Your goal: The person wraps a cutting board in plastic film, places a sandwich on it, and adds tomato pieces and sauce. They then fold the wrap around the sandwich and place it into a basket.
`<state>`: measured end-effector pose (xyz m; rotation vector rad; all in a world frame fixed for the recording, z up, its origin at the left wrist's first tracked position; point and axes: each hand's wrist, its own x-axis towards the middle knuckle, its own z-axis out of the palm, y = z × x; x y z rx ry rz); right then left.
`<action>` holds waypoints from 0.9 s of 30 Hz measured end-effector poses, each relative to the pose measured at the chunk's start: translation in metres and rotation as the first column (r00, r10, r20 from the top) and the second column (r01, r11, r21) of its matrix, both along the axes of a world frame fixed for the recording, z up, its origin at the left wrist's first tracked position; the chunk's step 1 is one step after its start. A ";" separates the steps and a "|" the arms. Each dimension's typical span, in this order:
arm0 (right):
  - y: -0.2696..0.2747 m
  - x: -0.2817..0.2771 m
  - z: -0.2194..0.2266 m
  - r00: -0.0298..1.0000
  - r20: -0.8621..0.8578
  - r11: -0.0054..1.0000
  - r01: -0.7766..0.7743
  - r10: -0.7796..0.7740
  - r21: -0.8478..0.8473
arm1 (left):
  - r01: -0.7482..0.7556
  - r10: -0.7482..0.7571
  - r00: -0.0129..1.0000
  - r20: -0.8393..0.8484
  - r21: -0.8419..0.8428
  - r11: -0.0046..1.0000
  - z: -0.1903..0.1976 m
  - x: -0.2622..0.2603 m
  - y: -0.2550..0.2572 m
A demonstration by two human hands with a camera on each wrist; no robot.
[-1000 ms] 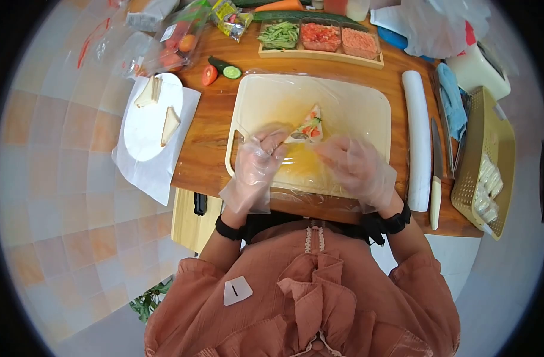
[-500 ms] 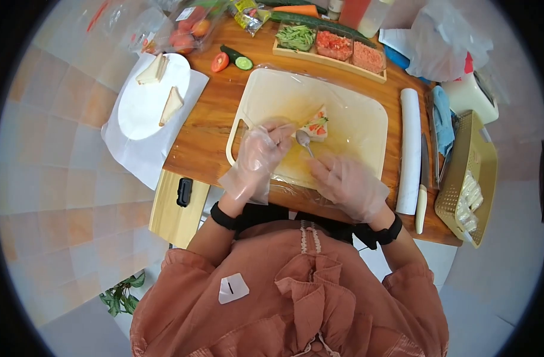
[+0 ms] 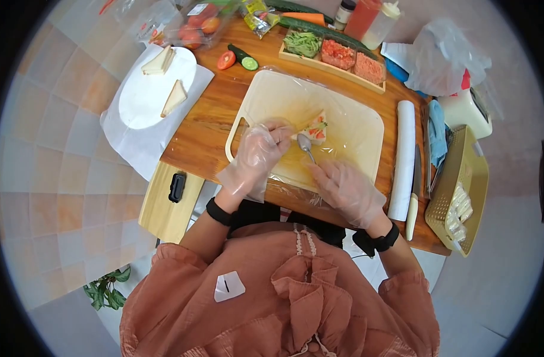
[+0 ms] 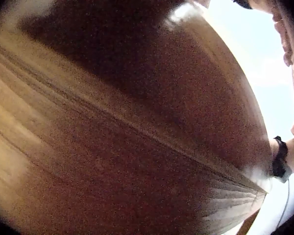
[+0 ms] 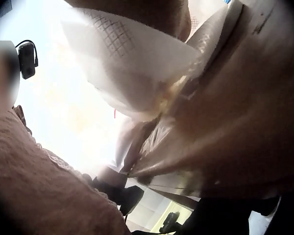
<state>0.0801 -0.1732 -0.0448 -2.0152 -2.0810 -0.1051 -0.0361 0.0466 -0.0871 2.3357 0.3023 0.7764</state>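
A triangular sandwich wedge (image 3: 317, 130), its cut face showing red and green filling, stands on the cream cutting board (image 3: 349, 113) in the head view. The left hand (image 3: 261, 149), in a clear plastic glove, pinches the wedge at its left corner. A metal spoon (image 3: 305, 144) is gripped by its handle in the gloved right hand (image 3: 347, 189), its bowl right at the front of the wedge. Clear film covers the board. In the right wrist view, the loose glove cuff (image 5: 137, 63) hides most of the hand; the left wrist view is mostly dark wood.
Sandwich pieces lie on a white plate (image 3: 135, 107) at left. Cut tomato (image 3: 226, 59) and cucumber (image 3: 243, 58) sit behind the board, beside a wooden tray (image 3: 302, 60) of chopped fillings. At right are a white roll (image 3: 402, 160), a knife (image 3: 413, 202) and a basket (image 3: 474, 202).
The right hand was blurred near the wedge one second ago; the spoon then came into view in front of the wedge. The left hand stays at the wedge's corner. The head view has turned.
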 end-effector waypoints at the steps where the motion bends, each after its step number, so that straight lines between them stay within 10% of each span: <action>1: 0.000 0.000 -0.001 1.000 -0.011 1.000 -0.005 0.006 0.030 | 0.006 -0.006 1.000 -0.006 0.003 1.000 -0.001 0.000 0.000; 20: -0.007 0.006 -0.001 0.965 -0.251 0.919 0.168 -0.079 0.356 | -0.020 0.020 1.000 -0.007 0.007 1.000 0.002 0.000 -0.002; 27: 0.002 0.004 0.009 0.990 -0.138 0.991 0.058 -0.042 0.117 | -0.017 0.017 1.000 -0.006 -0.012 1.000 0.000 -0.001 -0.002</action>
